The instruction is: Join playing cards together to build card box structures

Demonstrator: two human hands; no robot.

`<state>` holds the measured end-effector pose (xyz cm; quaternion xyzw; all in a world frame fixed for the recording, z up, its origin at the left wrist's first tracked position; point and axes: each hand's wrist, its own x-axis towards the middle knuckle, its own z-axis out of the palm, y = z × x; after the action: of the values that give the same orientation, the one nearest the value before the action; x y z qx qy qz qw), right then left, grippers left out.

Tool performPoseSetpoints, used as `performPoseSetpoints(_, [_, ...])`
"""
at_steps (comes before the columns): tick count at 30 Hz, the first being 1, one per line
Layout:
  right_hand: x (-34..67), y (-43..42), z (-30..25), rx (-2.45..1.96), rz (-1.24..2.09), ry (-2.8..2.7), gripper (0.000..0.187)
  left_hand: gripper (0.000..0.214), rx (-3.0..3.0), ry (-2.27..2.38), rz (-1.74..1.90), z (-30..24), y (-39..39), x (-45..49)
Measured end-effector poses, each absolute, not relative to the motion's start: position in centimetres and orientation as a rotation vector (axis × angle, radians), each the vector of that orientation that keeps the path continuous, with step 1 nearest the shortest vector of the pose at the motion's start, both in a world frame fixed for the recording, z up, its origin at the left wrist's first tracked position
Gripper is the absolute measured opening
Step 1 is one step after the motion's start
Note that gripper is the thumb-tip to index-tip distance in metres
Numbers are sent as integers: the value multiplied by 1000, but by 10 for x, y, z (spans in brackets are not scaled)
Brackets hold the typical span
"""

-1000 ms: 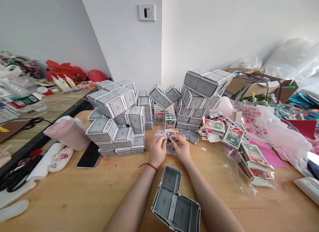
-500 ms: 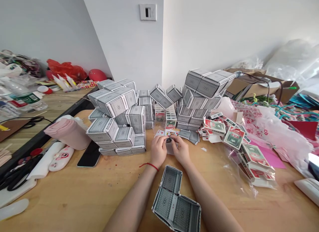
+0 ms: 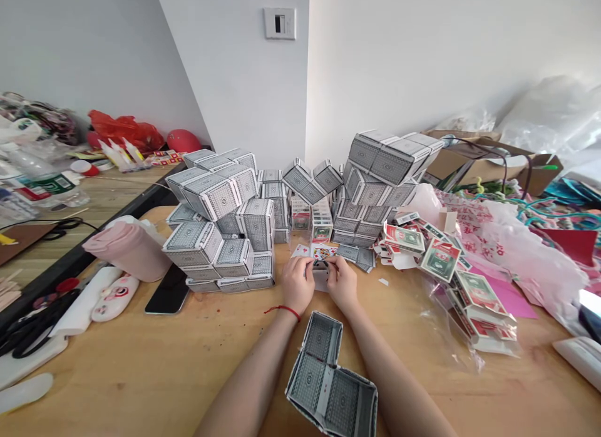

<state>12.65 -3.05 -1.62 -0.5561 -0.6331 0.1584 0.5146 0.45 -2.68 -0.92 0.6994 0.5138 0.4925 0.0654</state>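
Head view: the left hand and right hand meet over the surface, fingers pinched on a small card piece, as they were a moment ago, though now slightly nearer each other. Card boxes stand left and behind. How the card piece is folded stays hidden between the fingers. A folded box lies between the forearms.

Wooden table bears card cubes (stacked), phone.
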Motion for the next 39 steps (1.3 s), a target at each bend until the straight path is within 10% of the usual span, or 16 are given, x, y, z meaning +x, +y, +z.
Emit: performPoseSetpoints(39, [128, -30, -17, -1425, 369, -1598, 24, 37, 2001, 1582, 1359, -8, -24, 1])
